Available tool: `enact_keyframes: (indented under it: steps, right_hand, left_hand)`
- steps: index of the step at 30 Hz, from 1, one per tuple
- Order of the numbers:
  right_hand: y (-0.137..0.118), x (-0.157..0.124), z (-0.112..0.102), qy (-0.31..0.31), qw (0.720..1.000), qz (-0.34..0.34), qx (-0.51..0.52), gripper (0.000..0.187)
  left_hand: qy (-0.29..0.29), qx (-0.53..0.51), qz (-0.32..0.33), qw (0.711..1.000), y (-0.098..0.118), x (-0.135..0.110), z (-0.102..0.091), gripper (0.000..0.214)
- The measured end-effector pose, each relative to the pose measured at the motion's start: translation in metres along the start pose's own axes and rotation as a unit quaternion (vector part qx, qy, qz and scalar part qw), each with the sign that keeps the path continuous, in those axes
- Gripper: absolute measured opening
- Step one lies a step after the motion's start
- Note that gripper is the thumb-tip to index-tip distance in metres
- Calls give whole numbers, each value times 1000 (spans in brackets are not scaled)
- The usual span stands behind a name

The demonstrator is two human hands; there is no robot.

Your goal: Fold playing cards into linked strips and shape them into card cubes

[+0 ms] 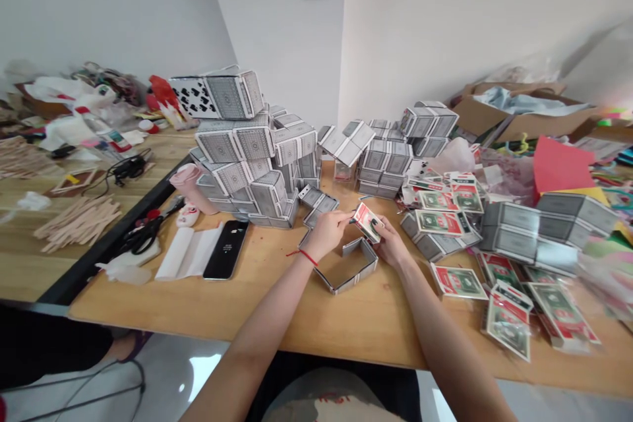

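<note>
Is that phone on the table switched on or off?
On, it seems: the phone lies face up, and small pale writing shows on its dark screen. The words are too small to read.

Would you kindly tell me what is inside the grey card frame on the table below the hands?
Inside the card frame, wooden tabletop shows. The left hand covers part of its far-left side; whatever lies there cannot be seen.
</note>
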State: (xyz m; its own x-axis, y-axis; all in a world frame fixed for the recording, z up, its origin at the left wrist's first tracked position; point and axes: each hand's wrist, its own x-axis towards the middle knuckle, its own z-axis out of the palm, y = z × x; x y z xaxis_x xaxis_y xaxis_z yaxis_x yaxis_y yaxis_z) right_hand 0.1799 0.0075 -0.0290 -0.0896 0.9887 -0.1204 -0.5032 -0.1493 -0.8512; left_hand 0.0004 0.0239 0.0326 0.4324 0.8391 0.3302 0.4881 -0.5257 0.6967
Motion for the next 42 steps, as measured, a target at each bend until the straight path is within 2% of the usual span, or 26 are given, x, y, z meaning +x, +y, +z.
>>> enact_keyframes:
  steps: [5, 10, 14, 17, 19, 22, 24, 27, 32, 35, 37, 39, 42]
  right_hand:
    - [0, -3, 0, -8, 1000, -9, -18, 25]
    - [9, 0, -2, 28, 992, -77, -97, 33]
    - [9, 5, 1, 39, 958, -147, -244, 29]
    - [2, 10, 7, 41, 931, -192, -306, 24]
    - [-2, 13, 13, 46, 914, -223, -335, 20]
    - [-5, 17, 18, 70, 890, -262, -367, 14]
    - [-2, 17, 20, 74, 883, -272, -376, 13]
    - [2, 14, 21, 56, 882, -270, -381, 12]
    - [4, 6, 24, 69, 893, -244, -373, 13]
    - [4, 5, 25, 86, 897, -234, -364, 14]
    - [5, 6, 24, 99, 901, -227, -357, 16]
    - [6, 7, 23, 114, 902, -221, -352, 18]
    - [8, 8, 21, 122, 901, -218, -354, 19]
  left_hand:
    - [20, -79, -45, 996, -3, 1, 7, 28]
    - [-22, -180, -77, 980, -3, 10, 9, 33]
    - [-76, -120, -63, 988, -2, 22, -9, 25]
    - [-117, -102, -38, 987, -5, 30, -25, 21]
    - [-119, -114, -19, 986, -11, 32, -30, 22]
    - [-105, -152, -19, 983, -23, 30, -29, 25]
    - [-104, -172, -35, 979, -30, 27, -24, 25]
    - [-134, -213, -67, 965, -34, 24, -20, 27]
    - [-201, -245, -86, 945, -37, 28, -41, 27]
    - [-169, -211, -91, 958, -44, 29, -53, 25]
    - [-154, -220, -122, 956, -50, 26, -52, 25]
    - [-149, -275, -163, 936, -55, 19, -44, 28]
    - [-85, -349, -185, 915, -53, 8, -24, 30]
